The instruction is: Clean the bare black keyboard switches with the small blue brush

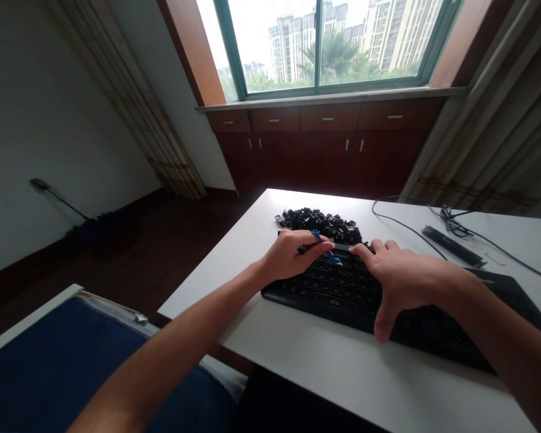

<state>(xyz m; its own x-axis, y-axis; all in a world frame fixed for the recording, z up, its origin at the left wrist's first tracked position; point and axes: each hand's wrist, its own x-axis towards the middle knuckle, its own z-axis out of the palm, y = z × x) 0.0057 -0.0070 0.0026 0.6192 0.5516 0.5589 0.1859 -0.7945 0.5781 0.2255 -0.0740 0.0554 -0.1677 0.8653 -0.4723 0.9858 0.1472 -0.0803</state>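
A black keyboard (321,299) with its keycaps off lies on the white table, bare key sockets showing. Pinched in the fingers of my left hand (293,252) is a slim blue tool (332,258), its pale lower end pointing down at the keyboard; I cannot make out its exact kind. My right hand (401,273) spreads over the keyboard, thumb apart and reaching toward the front edge. Its index fingertip meets a dark grey strip (341,246) near the keyboard's back edge, close to my left fingertips. The palm hides part of the keys.
Loose black keycaps (318,219) are heaped behind the keyboard. To the right lie a long black bar (453,246), a thin bent wire (496,260) and a coiled cable (453,222). A blue zippered cover (63,361) is beside the white table (247,337) at lower left.
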